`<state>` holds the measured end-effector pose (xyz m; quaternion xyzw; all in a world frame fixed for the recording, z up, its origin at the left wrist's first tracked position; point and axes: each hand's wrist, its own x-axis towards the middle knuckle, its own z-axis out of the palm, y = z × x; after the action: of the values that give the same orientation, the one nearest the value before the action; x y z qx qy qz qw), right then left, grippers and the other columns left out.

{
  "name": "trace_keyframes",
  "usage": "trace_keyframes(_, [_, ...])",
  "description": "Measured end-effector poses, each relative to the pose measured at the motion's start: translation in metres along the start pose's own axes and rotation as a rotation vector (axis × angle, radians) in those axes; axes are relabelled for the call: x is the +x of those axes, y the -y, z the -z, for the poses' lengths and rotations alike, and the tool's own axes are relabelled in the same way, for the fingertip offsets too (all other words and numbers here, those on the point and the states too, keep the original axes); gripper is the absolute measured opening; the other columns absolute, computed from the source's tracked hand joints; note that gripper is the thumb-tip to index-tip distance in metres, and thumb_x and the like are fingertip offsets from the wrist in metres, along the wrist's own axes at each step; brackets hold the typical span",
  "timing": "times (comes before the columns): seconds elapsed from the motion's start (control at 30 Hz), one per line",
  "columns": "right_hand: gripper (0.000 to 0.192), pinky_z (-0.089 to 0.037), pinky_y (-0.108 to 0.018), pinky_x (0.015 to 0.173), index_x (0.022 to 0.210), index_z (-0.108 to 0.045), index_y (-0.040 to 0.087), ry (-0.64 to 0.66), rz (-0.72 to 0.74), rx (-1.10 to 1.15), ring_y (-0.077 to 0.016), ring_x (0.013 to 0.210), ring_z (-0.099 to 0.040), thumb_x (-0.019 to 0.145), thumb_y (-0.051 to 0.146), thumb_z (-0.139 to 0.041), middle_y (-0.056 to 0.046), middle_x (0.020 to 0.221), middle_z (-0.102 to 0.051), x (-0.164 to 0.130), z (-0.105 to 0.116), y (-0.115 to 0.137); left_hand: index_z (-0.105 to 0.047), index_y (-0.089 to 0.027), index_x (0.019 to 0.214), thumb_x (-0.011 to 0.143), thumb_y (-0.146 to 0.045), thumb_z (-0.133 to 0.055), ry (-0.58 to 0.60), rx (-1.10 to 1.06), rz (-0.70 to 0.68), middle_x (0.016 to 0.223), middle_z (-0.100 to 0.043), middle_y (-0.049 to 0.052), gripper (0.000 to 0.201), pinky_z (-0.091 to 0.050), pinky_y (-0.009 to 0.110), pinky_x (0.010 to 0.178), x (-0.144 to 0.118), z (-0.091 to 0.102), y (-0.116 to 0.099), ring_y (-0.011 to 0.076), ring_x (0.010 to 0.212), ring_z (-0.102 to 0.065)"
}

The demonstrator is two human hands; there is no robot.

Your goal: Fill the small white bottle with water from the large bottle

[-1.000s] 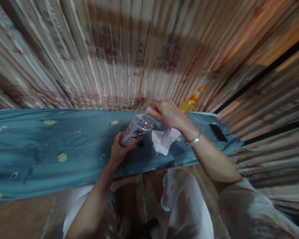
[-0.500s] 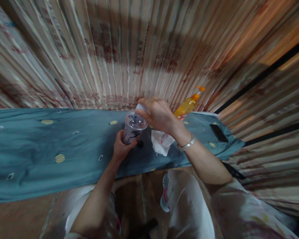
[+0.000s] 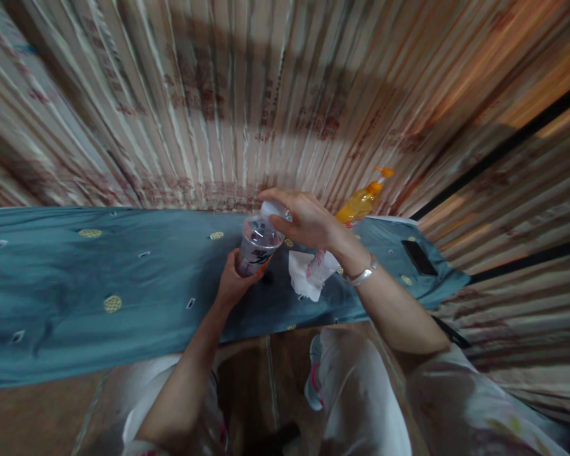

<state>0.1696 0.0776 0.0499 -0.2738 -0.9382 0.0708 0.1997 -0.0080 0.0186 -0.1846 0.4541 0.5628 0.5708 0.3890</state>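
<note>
The left hand (image 3: 231, 284) has its grip wrapped around the base of a clear plastic cup (image 3: 257, 244), held tilted above the blue-clothed surface (image 3: 99, 278). The right hand (image 3: 304, 218) pinches what looks like a white cloth (image 3: 272, 208) at the cup's rim.

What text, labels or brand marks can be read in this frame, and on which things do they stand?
Nothing can be read for certain.
Clear bottle held by the left hand: dark and orange label print, too blurred to read.
Curtain behind: rows of reddish printed characters, too blurred to read.
Orange bottle: no legible label.
White cap under the right hand: no mark visible.
Blue cloth: only round yellow motifs, no words.
</note>
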Motion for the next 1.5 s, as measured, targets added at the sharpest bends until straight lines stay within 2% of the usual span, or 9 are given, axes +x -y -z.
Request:
trace_keyframes(0.17, [0.055,-0.049,-0.044,0.115,0.148,-0.058,0.016,0.018,-0.025,-0.026,-0.0279,0.137,-0.062,0.093,0.015,-0.063,-0.014,0.15,-0.066,-0.003,-0.004,-0.008,-0.057,-0.022,0.127,0.054,-0.043,-0.092,0.001,0.053,0.004,0.123,-0.072,0.007,0.084,-0.054,0.047,0.107,0.001,0.001,-0.004,0.0293,0.117,-0.07])
trace_keyframes(0.3, [0.049,-0.047,-0.039,0.114,0.141,-0.064,0.017,0.128,-0.04,-0.079,-0.0246,0.135,-0.064,0.092,0.009,-0.062,-0.011,0.145,-0.07,-0.003,0.005,-0.006,-0.057,-0.022,0.126,0.054,-0.042,-0.091,0.005,0.069,-0.005,0.123,-0.071,0.008,0.083,-0.054,0.047,0.108,0.001,0.001,-0.004,0.0304,0.119,-0.069])
trace_keyframes(0.5, [0.02,-0.047,-0.029,0.085,0.118,-0.074,0.015,0.252,-0.22,-0.216,-0.021,0.101,-0.073,0.101,0.021,-0.065,-0.009,0.11,-0.08,0.003,0.02,0.015,-0.058,-0.023,0.122,0.053,-0.04,-0.092,-0.012,0.054,-0.013,0.115,-0.071,0.006,0.078,-0.056,0.047,0.103,0.001,-0.001,-0.004,0.0298,0.112,-0.07])
trace_keyframes(0.63, [0.028,-0.044,-0.03,0.079,0.105,-0.073,0.012,0.216,-0.278,-0.35,-0.0234,0.093,-0.072,0.106,0.038,-0.063,-0.014,0.098,-0.079,0.003,0.018,0.022,-0.057,-0.023,0.123,0.052,-0.04,-0.092,-0.01,0.045,0.001,0.117,-0.071,0.006,0.081,-0.055,0.047,0.105,0.002,-0.002,-0.003,0.0295,0.114,-0.07])
trace_keyframes(0.83, [0.026,-0.047,-0.031,0.081,0.125,-0.067,0.014,0.205,-0.175,-0.377,-0.0256,0.099,-0.074,0.108,0.033,-0.06,-0.013,0.106,-0.081,0.001,0.007,0.021,-0.055,-0.022,0.128,0.054,-0.04,-0.091,0.0,0.089,0.034,0.125,-0.07,0.008,0.084,-0.052,0.048,0.109,0.001,-0.001,-0.004,0.0307,0.12,-0.068])
trace_keyframes(1.0, [0.04,-0.047,-0.037,0.079,0.108,-0.069,0.011,0.139,-0.207,-0.489,-0.0323,0.099,-0.073,0.111,0.046,-0.05,-0.02,0.098,-0.078,0.003,-0.002,0.021,-0.056,-0.022,0.128,0.056,-0.041,-0.092,0.015,0.09,0.009,0.125,-0.07,0.008,0.082,-0.052,0.047,0.109,0.0,0.0,-0.005,0.0302,0.12,-0.068])
trace_keyframes(1.23, [0.023,-0.047,-0.033,0.08,0.123,-0.066,0.016,0.213,-0.144,-0.396,-0.0269,0.1,-0.074,0.104,0.028,-0.063,-0.012,0.107,-0.08,0.002,0.004,0.024,-0.057,-0.023,0.124,0.053,-0.038,-0.092,-0.016,0.071,0.035,0.118,-0.072,0.006,0.081,-0.055,0.047,0.104,0.001,-0.002,-0.003,0.0288,0.113,-0.07])
trace_keyframes(1.37, [0.033,-0.047,-0.035,0.078,0.112,-0.069,0.013,0.179,-0.212,-0.458,-0.031,0.095,-0.074,0.106,0.044,-0.06,-0.016,0.096,-0.079,0.003,0.005,0.027,-0.057,-0.023,0.124,0.053,-0.038,-0.093,-0.013,0.105,0.044,0.119,-0.072,0.007,0.082,-0.054,0.049,0.105,0.001,-0.001,-0.003,0.03,0.113,-0.069])
trace_keyframes(1.5, [0.038,-0.048,-0.036,0.079,0.109,-0.071,0.013,0.161,-0.234,-0.468,-0.0318,0.097,-0.074,0.106,0.049,-0.061,-0.018,0.099,-0.079,0.004,0.006,0.028,-0.057,-0.022,0.123,0.052,-0.038,-0.093,-0.015,0.105,0.024,0.119,-0.071,0.007,0.081,-0.055,0.048,0.105,0.0,-0.002,-0.006,0.0302,0.114,-0.07])
